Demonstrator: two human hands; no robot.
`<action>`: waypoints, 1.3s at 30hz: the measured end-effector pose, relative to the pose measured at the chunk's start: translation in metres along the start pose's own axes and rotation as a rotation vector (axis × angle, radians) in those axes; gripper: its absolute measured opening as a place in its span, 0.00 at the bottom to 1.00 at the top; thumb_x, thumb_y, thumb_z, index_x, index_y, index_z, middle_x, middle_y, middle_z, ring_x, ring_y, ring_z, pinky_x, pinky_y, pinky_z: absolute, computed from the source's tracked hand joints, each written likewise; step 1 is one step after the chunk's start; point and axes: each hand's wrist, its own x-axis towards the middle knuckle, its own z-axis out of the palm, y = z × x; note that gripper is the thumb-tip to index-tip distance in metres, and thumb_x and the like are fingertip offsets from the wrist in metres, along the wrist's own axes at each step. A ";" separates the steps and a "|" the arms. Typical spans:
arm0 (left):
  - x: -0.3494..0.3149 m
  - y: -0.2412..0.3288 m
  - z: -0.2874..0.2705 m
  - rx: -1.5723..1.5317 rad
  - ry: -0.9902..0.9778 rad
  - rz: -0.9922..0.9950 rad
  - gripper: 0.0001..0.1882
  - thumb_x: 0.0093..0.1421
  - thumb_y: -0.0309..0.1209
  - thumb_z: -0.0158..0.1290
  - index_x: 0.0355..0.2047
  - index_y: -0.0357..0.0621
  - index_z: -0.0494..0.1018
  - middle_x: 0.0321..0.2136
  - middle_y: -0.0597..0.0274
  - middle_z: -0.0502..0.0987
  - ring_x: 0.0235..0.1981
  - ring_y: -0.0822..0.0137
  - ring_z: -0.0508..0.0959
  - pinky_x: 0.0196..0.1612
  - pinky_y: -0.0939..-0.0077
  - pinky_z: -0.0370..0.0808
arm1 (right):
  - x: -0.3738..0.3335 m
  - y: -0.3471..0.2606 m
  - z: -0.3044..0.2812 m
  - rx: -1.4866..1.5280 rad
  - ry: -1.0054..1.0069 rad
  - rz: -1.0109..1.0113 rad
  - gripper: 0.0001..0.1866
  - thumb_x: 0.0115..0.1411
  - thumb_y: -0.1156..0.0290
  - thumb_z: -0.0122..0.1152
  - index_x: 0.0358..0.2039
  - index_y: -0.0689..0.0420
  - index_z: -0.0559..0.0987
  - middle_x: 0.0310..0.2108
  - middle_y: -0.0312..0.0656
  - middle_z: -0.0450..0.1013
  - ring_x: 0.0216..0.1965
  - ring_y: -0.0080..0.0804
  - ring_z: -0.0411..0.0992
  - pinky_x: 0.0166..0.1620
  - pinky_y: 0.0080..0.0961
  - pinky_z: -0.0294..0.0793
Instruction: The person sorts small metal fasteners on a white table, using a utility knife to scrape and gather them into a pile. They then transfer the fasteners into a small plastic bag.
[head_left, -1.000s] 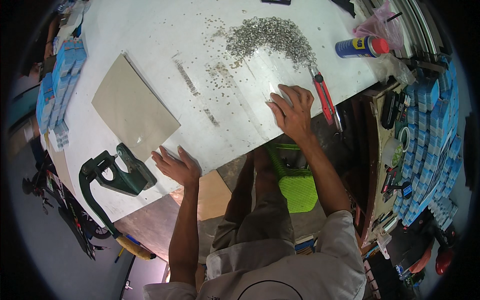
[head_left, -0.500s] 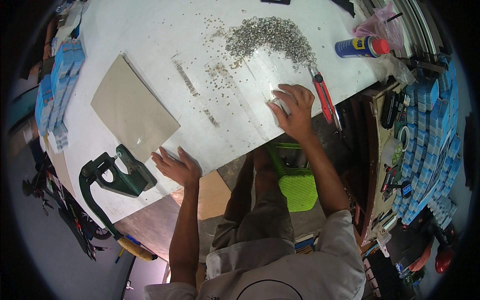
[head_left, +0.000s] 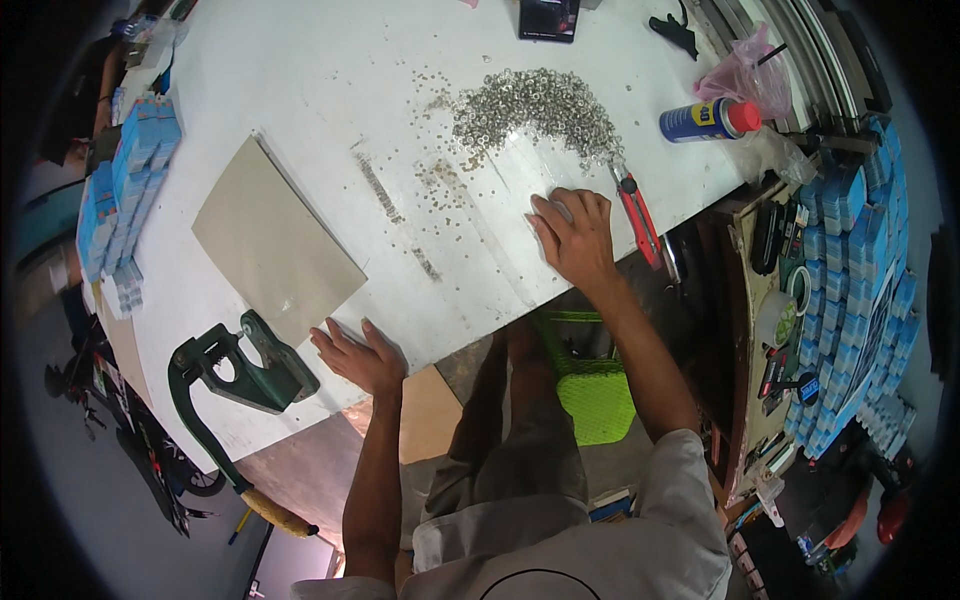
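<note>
My left hand point(head_left: 357, 357) lies palm down and empty near the table's front edge, fingers spread, between a tan board point(head_left: 280, 240) and the edge. Just left of it stands a green hand press point(head_left: 245, 365) with a long curved lever and a worn yellowish grip. To the right, my right hand point(head_left: 577, 240) rests on the white table point(head_left: 430, 310), fingers stretched forward and slightly bent; whatever is under the fingertips is hidden. Beyond it spreads a heap of small silver metal rings point(head_left: 535, 105). A red utility knife point(head_left: 638, 220) lies right of this hand.
Small brownish discs point(head_left: 445, 190) are scattered left of the heap. A blue spray can with a red cap point(head_left: 710, 120) lies at the right, beside a pink plastic bag point(head_left: 750, 75). Stacked blue packets point(head_left: 850, 280) fill the right side. A green stool point(head_left: 595, 395) stands below the table.
The view has tilted, so the table sits lower and a dark phone-like device shows at the top. My right hand's thumb and fingers have drawn closer together; my left hand stays put.
</note>
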 end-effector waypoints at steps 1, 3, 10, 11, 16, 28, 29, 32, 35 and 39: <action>-0.001 0.000 -0.001 0.003 -0.004 0.004 0.35 0.70 0.44 0.49 0.69 0.33 0.57 0.72 0.32 0.47 0.74 0.37 0.46 0.72 0.36 0.43 | -0.001 0.000 0.000 0.004 -0.009 0.005 0.14 0.58 0.66 0.70 0.44 0.52 0.82 0.41 0.38 0.74 0.44 0.39 0.70 0.48 0.43 0.64; -0.001 -0.001 -0.002 0.011 -0.005 -0.007 0.35 0.71 0.45 0.48 0.69 0.33 0.57 0.72 0.32 0.48 0.74 0.37 0.47 0.72 0.36 0.44 | 0.000 0.000 0.002 0.025 0.010 -0.001 0.12 0.59 0.66 0.70 0.43 0.52 0.82 0.41 0.38 0.74 0.44 0.39 0.70 0.48 0.43 0.64; 0.000 -0.002 0.000 0.006 0.004 0.001 0.35 0.71 0.46 0.47 0.69 0.34 0.57 0.72 0.33 0.49 0.74 0.37 0.47 0.72 0.36 0.44 | 0.008 0.002 0.005 0.062 -0.027 0.058 0.07 0.58 0.71 0.69 0.37 0.53 0.82 0.39 0.37 0.73 0.41 0.37 0.71 0.45 0.40 0.64; 0.000 -0.002 0.000 0.007 0.001 -0.001 0.35 0.71 0.46 0.47 0.69 0.34 0.57 0.72 0.32 0.49 0.74 0.37 0.47 0.72 0.36 0.44 | 0.008 0.002 0.005 0.074 -0.044 0.070 0.07 0.58 0.72 0.69 0.37 0.53 0.82 0.38 0.39 0.74 0.41 0.38 0.72 0.46 0.40 0.64; 0.000 -0.001 -0.001 0.005 -0.001 -0.003 0.36 0.71 0.46 0.47 0.69 0.33 0.57 0.72 0.32 0.49 0.74 0.37 0.47 0.72 0.36 0.44 | 0.009 0.002 0.007 0.093 -0.034 0.085 0.09 0.57 0.74 0.69 0.39 0.55 0.83 0.38 0.42 0.75 0.41 0.39 0.74 0.46 0.38 0.66; -0.001 0.000 -0.003 -0.014 -0.006 -0.004 0.36 0.71 0.46 0.47 0.69 0.31 0.57 0.72 0.31 0.48 0.74 0.36 0.47 0.72 0.35 0.44 | 0.007 0.005 0.004 0.151 0.040 0.010 0.08 0.55 0.76 0.70 0.37 0.57 0.83 0.39 0.42 0.76 0.38 0.39 0.74 0.45 0.36 0.68; -0.001 0.000 -0.002 -0.012 0.002 0.008 0.36 0.71 0.46 0.47 0.69 0.31 0.57 0.72 0.31 0.48 0.74 0.36 0.47 0.72 0.35 0.44 | 0.007 0.005 0.004 0.139 0.019 0.019 0.08 0.56 0.76 0.70 0.37 0.57 0.83 0.39 0.41 0.76 0.39 0.39 0.74 0.45 0.36 0.67; -0.001 -0.001 -0.003 -0.006 0.005 0.020 0.36 0.71 0.46 0.47 0.69 0.31 0.57 0.72 0.31 0.48 0.74 0.35 0.47 0.71 0.35 0.44 | 0.007 0.006 0.003 0.135 -0.058 0.068 0.09 0.56 0.75 0.70 0.38 0.57 0.81 0.41 0.41 0.74 0.42 0.41 0.74 0.47 0.36 0.67; 0.001 0.001 0.000 -0.009 -0.003 -0.002 0.36 0.71 0.46 0.47 0.69 0.32 0.56 0.72 0.31 0.48 0.74 0.36 0.47 0.71 0.35 0.44 | 0.012 0.011 -0.002 0.208 -0.130 0.147 0.11 0.56 0.74 0.71 0.39 0.56 0.80 0.43 0.42 0.73 0.44 0.42 0.73 0.48 0.36 0.67; -0.001 0.000 -0.001 -0.016 0.010 0.005 0.35 0.71 0.46 0.47 0.69 0.33 0.56 0.72 0.32 0.49 0.74 0.36 0.47 0.71 0.34 0.44 | 0.012 0.014 -0.007 0.332 -0.162 0.241 0.11 0.56 0.71 0.71 0.39 0.54 0.80 0.42 0.40 0.72 0.45 0.40 0.73 0.48 0.39 0.66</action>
